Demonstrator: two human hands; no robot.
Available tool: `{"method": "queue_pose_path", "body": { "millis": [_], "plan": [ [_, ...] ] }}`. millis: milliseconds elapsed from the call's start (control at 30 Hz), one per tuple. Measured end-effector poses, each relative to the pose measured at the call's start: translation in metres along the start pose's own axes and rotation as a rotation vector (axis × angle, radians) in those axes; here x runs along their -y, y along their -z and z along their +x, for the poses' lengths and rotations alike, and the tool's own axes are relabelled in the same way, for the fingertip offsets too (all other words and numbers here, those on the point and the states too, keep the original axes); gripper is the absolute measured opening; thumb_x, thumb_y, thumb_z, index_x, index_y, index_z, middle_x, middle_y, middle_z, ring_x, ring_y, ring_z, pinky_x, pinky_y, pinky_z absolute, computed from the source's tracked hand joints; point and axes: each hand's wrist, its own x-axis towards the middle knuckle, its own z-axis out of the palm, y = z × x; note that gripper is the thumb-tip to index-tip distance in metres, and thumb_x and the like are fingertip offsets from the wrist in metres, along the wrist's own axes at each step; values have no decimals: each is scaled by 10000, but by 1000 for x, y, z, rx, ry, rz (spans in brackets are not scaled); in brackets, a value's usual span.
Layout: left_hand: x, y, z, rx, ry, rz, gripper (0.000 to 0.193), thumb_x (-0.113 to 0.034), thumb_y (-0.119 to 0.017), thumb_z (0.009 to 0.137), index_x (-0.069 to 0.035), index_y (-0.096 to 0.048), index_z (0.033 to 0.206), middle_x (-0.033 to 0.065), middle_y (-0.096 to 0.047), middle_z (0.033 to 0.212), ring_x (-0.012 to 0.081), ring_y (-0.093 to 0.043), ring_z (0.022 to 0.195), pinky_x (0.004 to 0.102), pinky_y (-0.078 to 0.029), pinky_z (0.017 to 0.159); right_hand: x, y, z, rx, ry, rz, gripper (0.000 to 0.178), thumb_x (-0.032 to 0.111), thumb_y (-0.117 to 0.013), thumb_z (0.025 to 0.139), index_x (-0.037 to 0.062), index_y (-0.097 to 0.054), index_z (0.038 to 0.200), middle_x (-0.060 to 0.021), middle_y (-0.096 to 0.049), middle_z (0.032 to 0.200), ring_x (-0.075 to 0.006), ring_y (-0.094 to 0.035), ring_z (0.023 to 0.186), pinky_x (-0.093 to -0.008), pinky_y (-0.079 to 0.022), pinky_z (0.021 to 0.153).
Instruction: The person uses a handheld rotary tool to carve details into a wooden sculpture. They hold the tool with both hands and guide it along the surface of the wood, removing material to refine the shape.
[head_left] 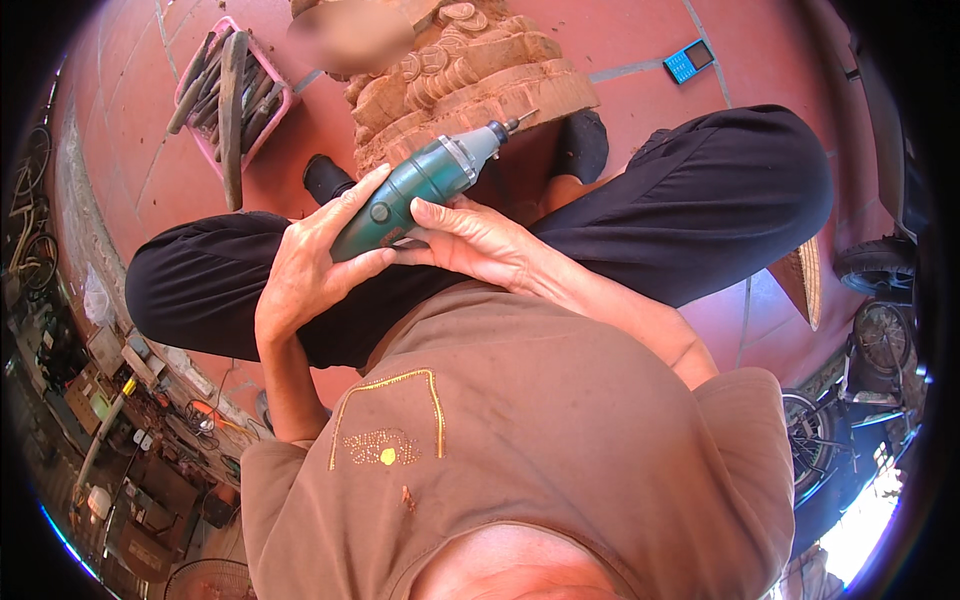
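Note:
A dark green rotary tool [428,180] with a grey nose lies across both my hands above my crossed legs. A thin metal bit [520,121] sticks out of its nose, toward the upper right. My left hand [312,265] grips the rear of the body, thumb below and fingers along the far side. Around the middle of the body, my right hand [480,242] is closed, with its thumb on the casing. Just beyond the bit stands a carved brown wood block [480,85] with rounded relief work, between my feet. Part of its top is blurred.
A pink basket [288,103] of long dark wooden-looking sticks [232,110] sits at the far left. A blue keypad phone [689,62] lies on the red tiled floor [640,30] at the far right. Wheels [880,267] stand at the right rim, clutter along the left.

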Motion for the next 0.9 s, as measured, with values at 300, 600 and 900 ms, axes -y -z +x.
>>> {"method": "queue_pose_path", "body": {
  "millis": [300, 600, 900],
  "plan": [
    [-1, 0, 0, 22, -30, -1, 819, -153, -827, 757, -84, -506, 1507, 240, -665, 1303, 411, -696, 1075, 420, -560, 921, -4, 2, -5, -5, -25, 27, 518, 204, -711, 988, 93, -496, 1447, -105, -554, 1440, -255, -522, 1366, -548, -413, 1189],
    [1, -1, -1, 22, -50, 19, 825, -157, -825, 746, -84, -510, 1505, 243, -675, 1275, 410, -692, 1067, 421, -549, 933, -6, 6, -6, -5, -57, 41, 527, 240, -718, 982, 96, -511, 1445, -96, -548, 1454, -243, -497, 1386, -533, -387, 1206],
    [3, 1, -1, -1, -72, 33, 824, -164, -823, 746, -85, -514, 1505, 235, -671, 1298, 401, -694, 1074, 418, -546, 937, -5, 3, -4, 5, -53, 16, 544, 243, -721, 980, 87, -503, 1454, -104, -556, 1445, -244, -495, 1387, -532, -388, 1204]
  ]
}}
